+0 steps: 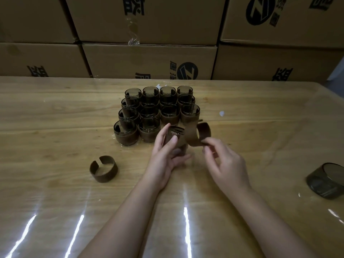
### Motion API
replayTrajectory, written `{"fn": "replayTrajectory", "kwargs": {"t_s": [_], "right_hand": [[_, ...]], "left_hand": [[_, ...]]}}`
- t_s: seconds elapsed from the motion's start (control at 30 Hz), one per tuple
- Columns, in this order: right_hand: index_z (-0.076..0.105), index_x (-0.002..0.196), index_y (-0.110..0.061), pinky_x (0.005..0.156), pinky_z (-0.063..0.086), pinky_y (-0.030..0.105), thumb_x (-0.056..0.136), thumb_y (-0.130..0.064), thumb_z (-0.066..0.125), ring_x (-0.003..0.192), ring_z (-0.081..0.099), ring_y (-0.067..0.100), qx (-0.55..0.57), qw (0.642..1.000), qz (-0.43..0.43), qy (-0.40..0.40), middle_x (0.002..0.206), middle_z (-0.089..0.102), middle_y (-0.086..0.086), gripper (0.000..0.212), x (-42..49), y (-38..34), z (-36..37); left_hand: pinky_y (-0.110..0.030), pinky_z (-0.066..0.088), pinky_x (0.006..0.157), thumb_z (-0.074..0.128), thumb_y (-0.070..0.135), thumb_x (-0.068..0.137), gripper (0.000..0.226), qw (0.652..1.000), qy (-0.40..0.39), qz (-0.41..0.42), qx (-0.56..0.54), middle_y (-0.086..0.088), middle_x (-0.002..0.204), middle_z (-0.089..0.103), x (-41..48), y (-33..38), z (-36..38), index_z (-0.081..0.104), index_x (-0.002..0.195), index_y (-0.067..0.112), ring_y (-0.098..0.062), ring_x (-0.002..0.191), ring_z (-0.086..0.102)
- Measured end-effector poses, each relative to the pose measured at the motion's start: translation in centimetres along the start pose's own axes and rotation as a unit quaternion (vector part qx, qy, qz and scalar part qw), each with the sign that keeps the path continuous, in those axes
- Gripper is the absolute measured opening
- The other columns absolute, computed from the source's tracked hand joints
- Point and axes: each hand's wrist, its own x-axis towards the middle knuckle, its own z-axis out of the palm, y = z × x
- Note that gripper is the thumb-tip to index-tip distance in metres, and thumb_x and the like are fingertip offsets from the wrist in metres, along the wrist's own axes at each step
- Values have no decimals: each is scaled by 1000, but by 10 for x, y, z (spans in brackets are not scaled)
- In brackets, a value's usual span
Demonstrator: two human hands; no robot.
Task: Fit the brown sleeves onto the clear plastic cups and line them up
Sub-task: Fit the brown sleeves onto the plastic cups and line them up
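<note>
A brown sleeve (195,135) hangs spread open just in front of the block of finished cups (158,112), curling from the cup in hand out to the right. The right hand (225,164) pinches the sleeve's lower edge between thumb and forefinger, the other fingers loosely curled beneath. The left hand (167,151) grips a clear cup (174,135) just in front of the block's near right corner, thumb across the cup's face and fingers wrapped behind and under it; one end of the sleeve lies against this cup, and how far it wraps round cannot be told.

The block of finished cups stands in four columns, each cup banded with a brown sleeve; the two left columns reach one row nearer than the two right ones. In front of the block and to its left, well apart, a spare sleeve (103,171) stands on its edge, its gap turned toward the block. Far to the right of the block, near the table's edge, a bare cup (327,180) lies on its side with its mouth facing up and away. All of this rests on a wooden table (55,127) under a glossy clear cover. Behind the block, beyond the table's far edge, cardboard boxes (149,60) with dark printing are stacked.
</note>
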Motion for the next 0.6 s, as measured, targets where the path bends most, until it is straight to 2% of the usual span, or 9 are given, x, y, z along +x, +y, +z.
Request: {"fn": "replayTrajectory", "kwargs": {"t_s": [0.1, 0.2, 0.27, 0.3, 0.37, 0.43, 0.6], "right_hand": [[66, 107, -5, 53, 46, 21, 90, -22, 45, 67, 65, 15, -15, 1000, 6, -8, 87, 69, 3, 32, -6, 12, 3], [65, 108, -7, 49, 50, 25, 91, -28, 44, 65, 63, 13, 14, 1000, 9, -23, 85, 68, 0, 34, -7, 16, 6], [66, 108, -8, 48, 51, 28, 92, -30, 44, 64, 62, 13, 19, 999, 18, -21, 84, 68, -2, 35, -7, 20, 7], [66, 107, -9, 48, 51, 29, 92, -31, 44, 65, 62, 13, 20, 999, 18, -20, 84, 68, -2, 35, -7, 21, 8], [67, 106, -10, 52, 50, 27, 91, -34, 44, 71, 64, 14, 12, 1000, 5, -23, 87, 69, -1, 36, -7, 23, 9], [68, 105, -11, 59, 49, 23, 91, -36, 45, 79, 66, 15, 9, 999, -9, -31, 94, 70, 0, 37, -8, 24, 9], [71, 97, -10, 65, 41, 16, 90, -35, 47, 87, 64, 15, -32, 998, -44, -4, 101, 71, 1, 35, -7, 22, 9]], "left_hand": [[-35, 56, 63, 60, 34, 81, 38, 999, 6, 21, 45, -5, 117, 63, 0, -3, 1, 59, 118, 42, -26, 91, 67], [-31, 55, 56, 53, 46, 81, 29, 992, 40, 43, 108, 10, 103, 71, 1, -4, 2, 64, 108, 46, -23, 90, 71], [-30, 55, 55, 53, 57, 76, 31, 986, 51, 49, 150, 12, 103, 70, 0, -5, 4, 64, 104, 49, -24, 92, 70], [-34, 56, 59, 53, 61, 72, 36, 982, 55, 54, 170, 7, 110, 67, 1, -6, 5, 63, 104, 49, -27, 97, 68], [-50, 57, 79, 49, 66, 70, 45, 971, 49, 71, 222, -5, 125, 56, 1, -8, 6, 60, 109, 47, -29, 109, 61], [-59, 50, 91, 47, 68, 71, 47, 959, 40, 90, 266, -2, 126, 51, -1, -9, 8, 57, 111, 45, -25, 116, 57], [-56, 53, 86, 52, 64, 68, 49, 955, 27, 96, 280, 1, 126, 48, -4, -8, 9, 55, 113, 43, -27, 117, 56]]}}
